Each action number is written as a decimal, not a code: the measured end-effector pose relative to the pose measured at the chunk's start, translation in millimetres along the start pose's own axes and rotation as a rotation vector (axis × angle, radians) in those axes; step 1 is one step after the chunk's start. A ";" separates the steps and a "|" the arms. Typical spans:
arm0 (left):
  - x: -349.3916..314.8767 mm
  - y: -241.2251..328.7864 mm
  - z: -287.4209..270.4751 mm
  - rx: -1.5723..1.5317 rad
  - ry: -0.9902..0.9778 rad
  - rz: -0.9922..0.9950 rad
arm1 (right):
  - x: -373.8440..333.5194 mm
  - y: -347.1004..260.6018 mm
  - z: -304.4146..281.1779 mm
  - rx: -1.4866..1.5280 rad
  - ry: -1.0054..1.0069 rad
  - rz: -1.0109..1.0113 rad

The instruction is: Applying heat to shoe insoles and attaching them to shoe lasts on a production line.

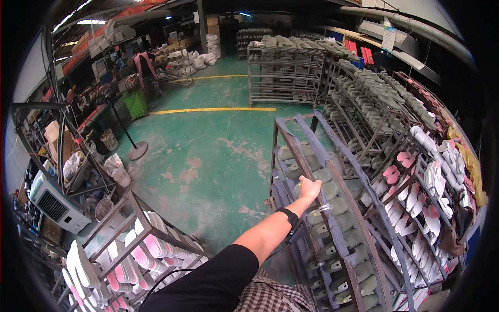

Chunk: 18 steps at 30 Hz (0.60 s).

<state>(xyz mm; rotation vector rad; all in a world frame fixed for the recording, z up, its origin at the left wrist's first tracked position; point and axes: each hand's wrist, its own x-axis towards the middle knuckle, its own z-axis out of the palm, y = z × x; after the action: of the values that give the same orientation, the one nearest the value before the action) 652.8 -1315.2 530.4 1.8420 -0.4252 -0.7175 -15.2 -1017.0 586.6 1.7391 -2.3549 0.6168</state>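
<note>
My left arm, in a black sleeve with a dark band at the wrist, reaches forward and to the right from the lower edge. My left hand (pixel 310 188) is closed around a brown metal rail of a tall shoe rack (pixel 292 148). Some fingers are hidden behind the rail. Grey-green shoe lasts (pixel 338 206) sit in rows on the rack's tiers, just beneath and beside the hand. Blue-grey padding (pixel 313 139) wraps several of its bars. My right hand is out of view. A checkered cloth (pixel 273 296) covers my body at the bottom.
At lower left stands a rack (pixel 139 210) of white and pink soles. Racks of lasts (pixel 283 73) stand ahead, and sole racks (pixel 434 179) line the right. A stand's round base (pixel 138 151), a bucket (pixel 121 177) and an air cooler (pixel 54 203) border the green floor (pixel 182 156).
</note>
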 end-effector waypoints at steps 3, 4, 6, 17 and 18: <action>25.9 10.1 -11.8 0.003 0.031 -0.009 | 15.1 -56.7 -4.4 0.037 -0.004 -0.171; 33.6 11.9 -15.4 0.001 0.048 -0.008 | 18.0 -74.6 -6.5 0.034 -0.004 -0.176; 50.8 14.0 -24.8 0.000 0.074 -0.002 | 13.7 -111.7 -7.4 -0.380 0.189 -0.419; 116.9 11.1 -57.7 -0.030 0.181 0.023 | 25.4 -100.3 53.0 -0.224 -0.086 0.076; 120.0 13.4 -56.8 -0.032 0.165 0.022 | 29.1 -75.2 69.3 -0.199 -0.111 0.105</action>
<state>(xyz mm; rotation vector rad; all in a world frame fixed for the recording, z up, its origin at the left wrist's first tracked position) 781.1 -1351.0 524.3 1.8475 -0.3238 -0.5490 54.7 -1089.2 552.1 1.6117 -2.4965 0.2928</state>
